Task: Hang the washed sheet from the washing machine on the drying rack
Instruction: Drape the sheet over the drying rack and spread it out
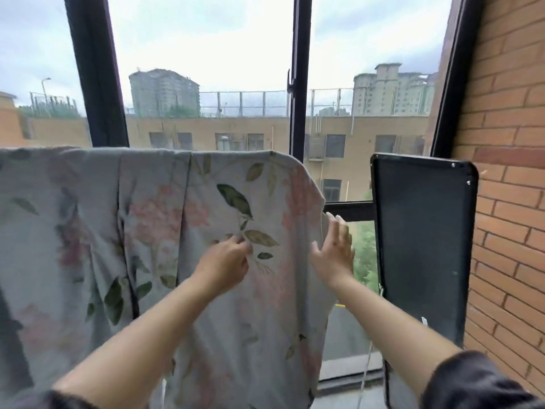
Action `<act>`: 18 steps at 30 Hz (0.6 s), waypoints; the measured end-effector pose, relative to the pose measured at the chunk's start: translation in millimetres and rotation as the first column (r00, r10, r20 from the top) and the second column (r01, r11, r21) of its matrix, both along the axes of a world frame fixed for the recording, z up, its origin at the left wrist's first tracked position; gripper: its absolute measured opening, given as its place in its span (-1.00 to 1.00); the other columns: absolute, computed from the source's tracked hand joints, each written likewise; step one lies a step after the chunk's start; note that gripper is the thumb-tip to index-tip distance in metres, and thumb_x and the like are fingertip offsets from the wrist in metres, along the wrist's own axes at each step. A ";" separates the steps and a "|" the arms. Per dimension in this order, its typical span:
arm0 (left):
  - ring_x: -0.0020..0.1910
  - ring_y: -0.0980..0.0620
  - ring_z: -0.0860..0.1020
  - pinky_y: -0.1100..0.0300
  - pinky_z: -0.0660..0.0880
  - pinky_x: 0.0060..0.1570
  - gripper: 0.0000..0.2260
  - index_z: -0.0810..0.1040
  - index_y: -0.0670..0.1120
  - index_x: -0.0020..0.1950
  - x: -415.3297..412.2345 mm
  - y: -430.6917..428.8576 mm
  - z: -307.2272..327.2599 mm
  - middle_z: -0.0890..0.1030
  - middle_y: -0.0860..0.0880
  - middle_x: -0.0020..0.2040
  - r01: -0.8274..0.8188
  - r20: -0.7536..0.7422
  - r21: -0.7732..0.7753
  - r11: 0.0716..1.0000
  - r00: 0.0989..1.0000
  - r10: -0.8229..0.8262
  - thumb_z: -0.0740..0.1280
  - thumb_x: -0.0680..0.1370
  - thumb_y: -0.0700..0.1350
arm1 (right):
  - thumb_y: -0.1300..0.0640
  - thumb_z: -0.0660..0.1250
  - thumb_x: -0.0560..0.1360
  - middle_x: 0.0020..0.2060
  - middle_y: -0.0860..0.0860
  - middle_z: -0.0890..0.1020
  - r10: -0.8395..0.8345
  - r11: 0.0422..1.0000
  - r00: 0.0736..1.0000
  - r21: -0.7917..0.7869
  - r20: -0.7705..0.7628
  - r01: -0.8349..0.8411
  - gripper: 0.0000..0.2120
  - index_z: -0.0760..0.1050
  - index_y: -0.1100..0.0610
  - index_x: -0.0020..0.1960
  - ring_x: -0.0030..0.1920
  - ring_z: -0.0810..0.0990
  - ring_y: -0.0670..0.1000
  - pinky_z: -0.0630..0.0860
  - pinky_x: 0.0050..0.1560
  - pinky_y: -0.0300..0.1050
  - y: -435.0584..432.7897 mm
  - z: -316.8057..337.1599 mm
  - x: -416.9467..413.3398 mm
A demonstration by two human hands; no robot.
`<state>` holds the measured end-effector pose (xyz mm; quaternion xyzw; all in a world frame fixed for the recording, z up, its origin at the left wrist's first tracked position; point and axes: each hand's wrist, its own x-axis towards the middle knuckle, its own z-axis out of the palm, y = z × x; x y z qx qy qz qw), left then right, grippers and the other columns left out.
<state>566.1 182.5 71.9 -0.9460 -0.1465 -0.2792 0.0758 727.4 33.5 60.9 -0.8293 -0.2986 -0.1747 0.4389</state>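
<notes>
A pale grey-blue sheet (88, 216) with pink flowers and green leaves hangs draped over a high bar, filling the left and middle of the view. The drying rack under it is hidden by the cloth. My left hand (227, 259) pinches the fabric near a printed leaf sprig, fingers curled. At the sheet's right edge my right hand (334, 249) lies with straight fingers, palm against the hanging edge.
A black flat panel (424, 243) stands upright to the right of the sheet, next to a red brick wall (507, 172). Behind are tall windows with black frames (299, 84), and buildings outside. A thin cord (365, 376) hangs near the panel's lower left.
</notes>
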 end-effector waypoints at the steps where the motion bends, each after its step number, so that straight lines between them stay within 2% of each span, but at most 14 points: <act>1: 0.01 -0.23 0.55 -0.04 0.51 -0.11 -0.72 0.56 -0.16 0.02 -1.4 10.7 19.5 0.56 -0.17 0.04 0.026 0.080 0.050 0.998 0.996 -0.029 0.12 0.46 -0.13 | 0.13 0.25 0.47 0.46 0.07 0.17 -0.006 1.000 0.998 -0.003 0.070 0.007 -0.40 0.13 0.05 0.46 0.45 0.16 0.11 0.20 0.36 0.14 7.7 17.7 0.0; 2: 0.04 -0.24 0.55 -0.07 0.51 -0.08 -0.68 0.57 -0.16 0.02 -1.4 23.6 39.2 0.56 -0.17 0.06 0.026 0.141 0.096 0.995 0.989 -0.039 0.09 0.44 -0.11 | 0.13 0.24 0.48 0.47 0.07 0.17 -0.006 1.000 0.991 -0.009 0.132 0.007 -0.41 0.13 0.05 0.47 0.46 0.16 0.11 0.19 0.37 0.15 17.0 37.9 -1.3; 3: 0.15 -0.22 0.51 -0.10 0.47 0.03 -0.66 0.56 -0.15 0.10 -1.1 34.3 56.5 0.53 -0.17 0.15 0.008 0.159 0.118 0.993 0.987 -0.027 0.11 0.45 -0.11 | 0.14 0.23 0.49 0.48 0.07 0.17 0.000 1.000 0.983 -0.022 0.184 0.004 -0.41 0.13 0.06 0.47 0.46 0.16 0.11 0.18 0.38 0.16 26.5 55.0 -2.1; 5: 0.41 -0.14 0.28 -0.11 0.25 0.35 -0.60 0.43 -0.10 0.35 0.6 51.0 86.1 0.35 -0.14 0.40 -0.032 0.163 0.126 0.992 0.987 0.011 0.19 0.50 -0.18 | 0.14 0.21 0.51 0.48 0.06 0.18 0.010 0.997 0.953 -0.071 0.303 0.012 -0.42 0.11 0.06 0.48 0.46 0.16 0.09 0.13 0.39 0.15 47.3 83.8 -3.0; 6: 0.48 -0.09 0.16 -0.09 0.11 0.44 -0.53 0.31 -0.07 0.44 2.4 61.0 97.8 0.24 -0.10 0.48 -0.050 0.165 0.128 0.991 0.986 0.028 0.19 0.52 -0.20 | 0.13 0.20 0.52 0.48 0.05 0.17 0.021 0.994 0.930 -0.110 0.368 0.021 -0.42 0.09 0.05 0.49 0.46 0.15 0.08 0.10 0.41 0.13 59.1 96.6 -3.7; 8: 0.53 -0.03 0.02 -0.05 -0.06 0.49 -0.46 0.11 -0.01 0.52 7.0 80.5 114.1 0.10 -0.04 0.54 -0.093 0.146 0.141 0.986 0.987 0.073 0.14 0.55 -0.19 | 0.11 0.16 0.55 0.47 0.03 0.20 0.067 0.981 0.895 -0.191 0.440 0.021 -0.46 0.09 0.05 0.48 0.47 0.14 0.05 0.04 0.43 0.11 84.5 119.1 -4.2; 10: 0.53 -0.03 0.01 -0.06 -0.09 0.49 -0.46 0.02 -0.01 0.54 12.9 99.6 123.7 0.08 -0.04 0.54 -0.141 0.093 0.160 0.977 0.988 0.127 0.08 0.57 -0.16 | 0.04 0.11 0.59 0.43 0.05 0.28 0.104 0.960 0.904 -0.279 0.414 0.018 -0.54 0.16 0.07 0.46 0.45 0.19 0.06 0.05 0.43 0.12 109.9 137.8 -3.3; 11: 0.51 -0.05 0.08 -0.07 -0.06 0.48 -0.48 0.03 -0.02 0.54 15.3 107.2 127.4 0.14 -0.06 0.52 -0.164 0.082 0.162 0.973 0.985 0.152 0.07 0.58 -0.15 | 0.00 0.07 0.60 0.39 0.06 0.34 0.106 0.949 0.909 -0.315 0.404 0.029 -0.58 0.22 0.07 0.44 0.41 0.26 0.08 0.10 0.41 0.14 118.9 143.7 -2.1; 13: 0.38 -0.11 0.30 -0.08 0.11 0.40 -0.60 0.22 -0.05 0.46 17.4 123.8 133.4 0.36 -0.10 0.39 -0.207 0.147 0.150 0.967 0.972 0.185 0.04 0.60 -0.12 | -0.04 -0.01 0.62 0.25 0.07 0.45 0.105 0.943 0.908 -0.330 0.405 0.038 -0.64 0.35 0.07 0.32 0.29 0.37 0.12 0.22 0.30 0.11 131.5 151.1 3.2; 15: 0.14 -0.11 0.49 -0.06 0.29 0.21 -0.71 0.45 -0.07 0.19 16.5 143.1 136.8 0.55 -0.09 0.14 -0.242 0.266 0.167 0.956 0.945 0.192 0.03 0.62 -0.01 | -0.05 -0.03 0.63 0.12 0.06 0.52 0.119 0.956 0.903 -0.294 0.413 0.008 -0.68 0.40 0.06 0.18 0.18 0.43 0.12 0.27 0.19 0.08 139.1 151.8 10.0; 18: -0.24 -0.12 0.58 0.02 0.42 -0.08 -0.59 0.52 -0.11 -0.19 6.2 170.9 135.8 0.61 -0.10 -0.24 -0.215 0.385 0.202 0.955 0.914 0.125 0.00 0.59 0.08 | -0.02 0.02 0.63 0.06 0.04 0.58 0.145 0.975 0.902 -0.216 0.407 -0.060 -0.73 0.44 0.06 0.08 0.10 0.51 0.12 0.30 0.03 -0.01 147.3 152.9 17.3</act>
